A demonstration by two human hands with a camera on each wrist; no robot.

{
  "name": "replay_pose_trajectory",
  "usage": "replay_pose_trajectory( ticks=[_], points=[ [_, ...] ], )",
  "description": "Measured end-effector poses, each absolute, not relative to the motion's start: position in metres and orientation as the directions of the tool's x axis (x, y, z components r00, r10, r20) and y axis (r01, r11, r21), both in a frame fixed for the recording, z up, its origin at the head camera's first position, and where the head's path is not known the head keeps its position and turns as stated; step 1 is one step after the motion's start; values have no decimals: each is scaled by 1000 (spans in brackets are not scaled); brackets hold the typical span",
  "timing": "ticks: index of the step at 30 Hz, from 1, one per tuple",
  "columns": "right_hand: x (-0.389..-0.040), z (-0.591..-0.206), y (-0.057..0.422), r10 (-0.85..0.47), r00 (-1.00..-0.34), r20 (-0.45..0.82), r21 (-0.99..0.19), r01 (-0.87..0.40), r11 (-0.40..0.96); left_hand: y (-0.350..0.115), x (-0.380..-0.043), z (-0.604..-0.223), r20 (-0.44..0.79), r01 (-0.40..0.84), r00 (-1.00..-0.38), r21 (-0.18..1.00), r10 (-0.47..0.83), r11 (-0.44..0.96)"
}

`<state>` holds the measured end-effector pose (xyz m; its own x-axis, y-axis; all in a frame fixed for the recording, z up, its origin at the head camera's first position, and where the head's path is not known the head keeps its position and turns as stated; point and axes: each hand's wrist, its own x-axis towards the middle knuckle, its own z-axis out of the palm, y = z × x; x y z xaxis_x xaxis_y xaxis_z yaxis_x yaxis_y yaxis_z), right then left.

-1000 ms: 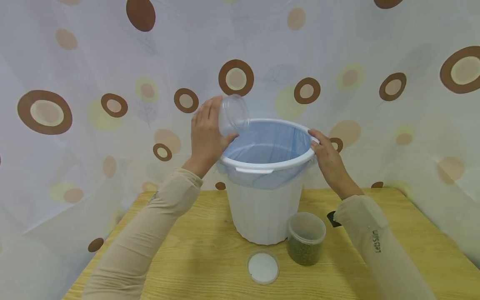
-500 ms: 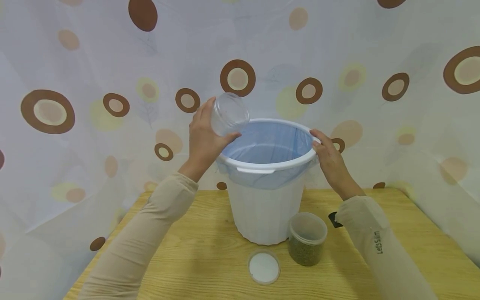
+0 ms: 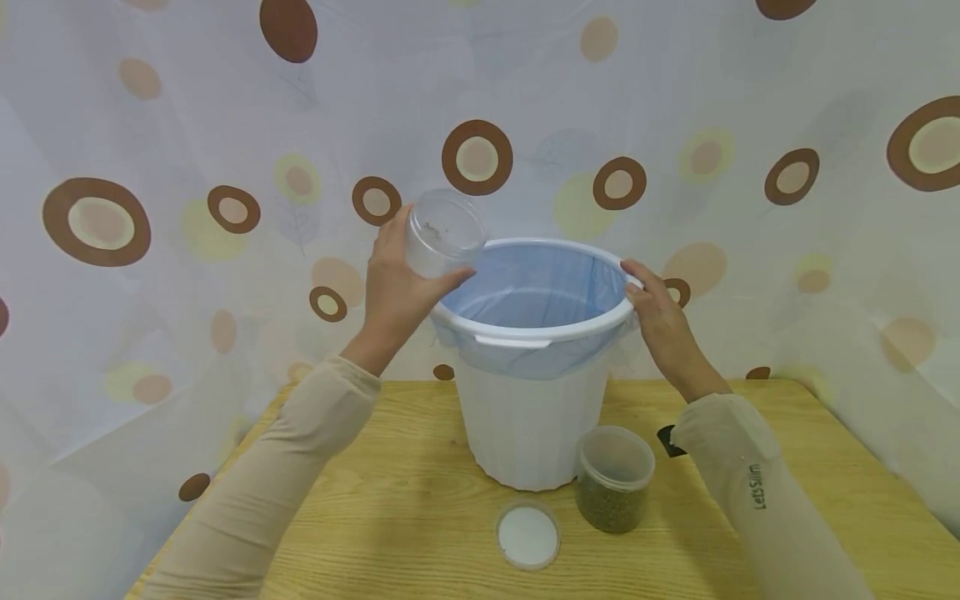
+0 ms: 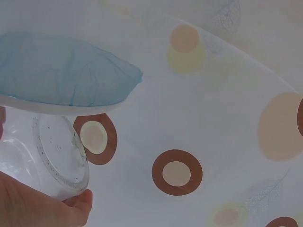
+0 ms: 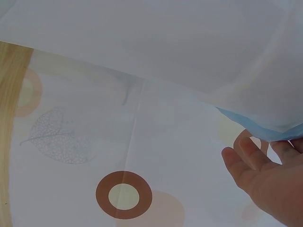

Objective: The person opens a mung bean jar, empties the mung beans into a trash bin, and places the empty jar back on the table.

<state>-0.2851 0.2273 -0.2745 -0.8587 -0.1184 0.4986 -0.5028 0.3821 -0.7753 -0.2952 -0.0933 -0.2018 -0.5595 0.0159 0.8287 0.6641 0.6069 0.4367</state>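
where left grip (image 3: 396, 290) curls, jar (image 3: 444, 233) tilts

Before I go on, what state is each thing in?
Clear jar: tilted, open, a few dark specks inside
Left hand: gripping the clear jar
Bin: upright, open
Blue bag: lining the bin, folded over the outside
Right hand: holding the bin
Second jar: upright, looks open, partly filled
Lid: flat on the table

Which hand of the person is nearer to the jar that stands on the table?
The right hand: it touches the bin's rim, above the jar and slightly to its right. The left hand, holding the clear cup, is on the rim's opposite side.
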Motion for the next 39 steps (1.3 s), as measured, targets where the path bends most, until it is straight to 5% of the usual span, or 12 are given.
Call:
replay_pose_trajectory(
  ticks=[21,39],
  points=[
    [-288,-276,228,-132,-854,504,-772,-514,375,-110,-274,-204,690,587,-717,673,-96,449],
    [-287,-275,228,-104,-864,493,-778,-492,392,-126,-262,-209,618,538,-779,747,-108,390]
  ],
)
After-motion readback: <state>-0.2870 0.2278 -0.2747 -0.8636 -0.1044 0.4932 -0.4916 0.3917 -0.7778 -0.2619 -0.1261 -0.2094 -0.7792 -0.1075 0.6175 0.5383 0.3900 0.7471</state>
